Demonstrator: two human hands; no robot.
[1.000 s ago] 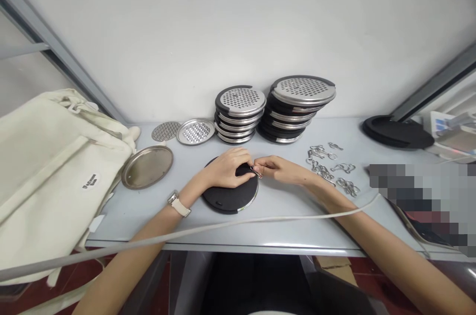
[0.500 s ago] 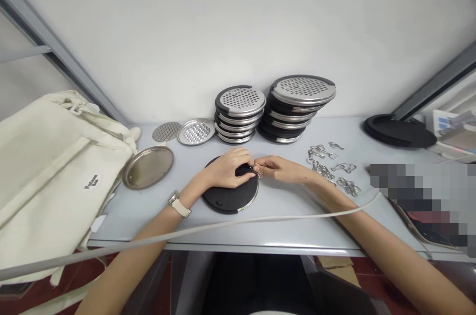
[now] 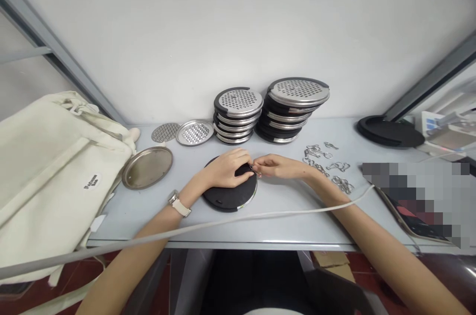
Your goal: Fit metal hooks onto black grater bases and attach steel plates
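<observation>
My left hand (image 3: 227, 168) lies over a black round disc (image 3: 231, 197) on the table, its fingers and thumb gripping the disc near the right edge. A silvery rim shows along the disc's lower right side. At that edge my right hand (image 3: 277, 166) pinches a small metal clip (image 3: 259, 174), partly hidden by the fingertips. The fingertips of both hands almost meet there. To the right lies a loose group of similar metal clips (image 3: 315, 152).
Behind the hands stand two stacks of round graters, a left stack (image 3: 238, 116) and a right stack (image 3: 293, 109). A metal lid-like plate (image 3: 148, 168) and grater discs (image 3: 195, 133) lie left, beside a cream bag (image 3: 52, 171). A white cable (image 3: 275, 214) crosses in front.
The view has shifted slightly, so things on the right appear a little further left. Both hands keep nearly the same place at the disc's edge, with the clip turned slightly.
</observation>
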